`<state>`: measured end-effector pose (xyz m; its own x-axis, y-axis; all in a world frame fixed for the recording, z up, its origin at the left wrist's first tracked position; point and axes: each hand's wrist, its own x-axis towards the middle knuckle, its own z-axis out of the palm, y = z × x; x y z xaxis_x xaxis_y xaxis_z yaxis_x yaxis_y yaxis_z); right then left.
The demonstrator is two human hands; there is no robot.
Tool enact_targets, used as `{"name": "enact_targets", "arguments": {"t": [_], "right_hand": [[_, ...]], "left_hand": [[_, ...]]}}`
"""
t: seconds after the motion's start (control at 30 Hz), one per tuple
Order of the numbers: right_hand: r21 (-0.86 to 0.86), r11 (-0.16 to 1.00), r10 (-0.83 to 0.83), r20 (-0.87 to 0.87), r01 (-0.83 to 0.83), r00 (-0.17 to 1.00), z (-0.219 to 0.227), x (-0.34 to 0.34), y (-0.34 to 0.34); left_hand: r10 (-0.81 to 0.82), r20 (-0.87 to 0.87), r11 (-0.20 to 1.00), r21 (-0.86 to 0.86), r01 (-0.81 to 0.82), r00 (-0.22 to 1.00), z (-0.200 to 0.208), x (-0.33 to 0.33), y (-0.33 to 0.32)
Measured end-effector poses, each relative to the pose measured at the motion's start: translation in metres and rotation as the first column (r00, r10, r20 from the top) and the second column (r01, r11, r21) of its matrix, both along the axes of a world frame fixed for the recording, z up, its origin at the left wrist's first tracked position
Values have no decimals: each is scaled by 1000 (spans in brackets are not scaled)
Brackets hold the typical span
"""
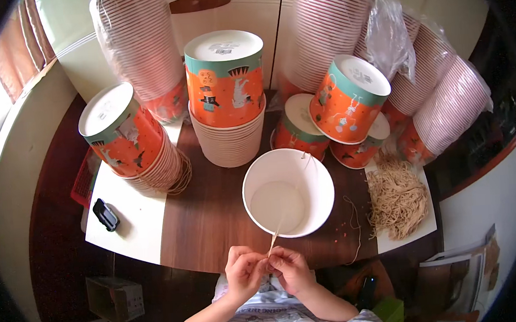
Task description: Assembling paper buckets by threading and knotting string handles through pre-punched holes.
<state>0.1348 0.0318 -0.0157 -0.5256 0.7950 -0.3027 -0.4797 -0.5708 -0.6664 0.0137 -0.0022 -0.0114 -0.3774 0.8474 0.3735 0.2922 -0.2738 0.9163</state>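
A white paper bucket (254,188) stands mouth up near the table's front edge, its inside facing me. Just below its near rim, my left hand (245,272) and my right hand (291,267) meet with their fingertips pinched together. Between them is a thin tan paper cord (273,241), which runs up to the bucket's near rim. Both hands are closed on this cord; its ends are hidden by the fingers. A short bit of cord also shows at the bucket's far rim.
Upside-down orange and green buckets (225,82) stand in stacks behind, beside tall plastic-wrapped stacks (326,30). A tangled heap of tan cord (397,199) lies at right, near a loose cord (358,226). At left sits a small black plastic object (105,215).
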Motion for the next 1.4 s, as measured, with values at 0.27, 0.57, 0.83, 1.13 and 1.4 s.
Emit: {"name": "enact_targets", "arguments": {"t": [0.27, 0.57, 0.83, 1.13, 1.4], "right_hand": [[116, 993, 26, -131, -11, 991, 3, -4, 5], [-41, 992, 112, -72, -115, 991, -5, 3, 0], [193, 981, -11, 34, 4, 999, 3, -7, -2], [397, 915, -177, 240, 70, 954, -2, -1, -6], [631, 762, -329, 183, 146, 926, 32, 11, -11]], "left_hand": [[114, -292, 963, 267, -33, 950, -2, -1, 0], [104, -53, 971, 222, -90, 993, -14, -2, 2], [71, -33, 992, 109, -67, 997, -21, -2, -4], [70, -177, 984, 172, -39, 982, -17, -1, 1], [78, -103, 984, 168, -60, 992, -14, 5, 12]]}}
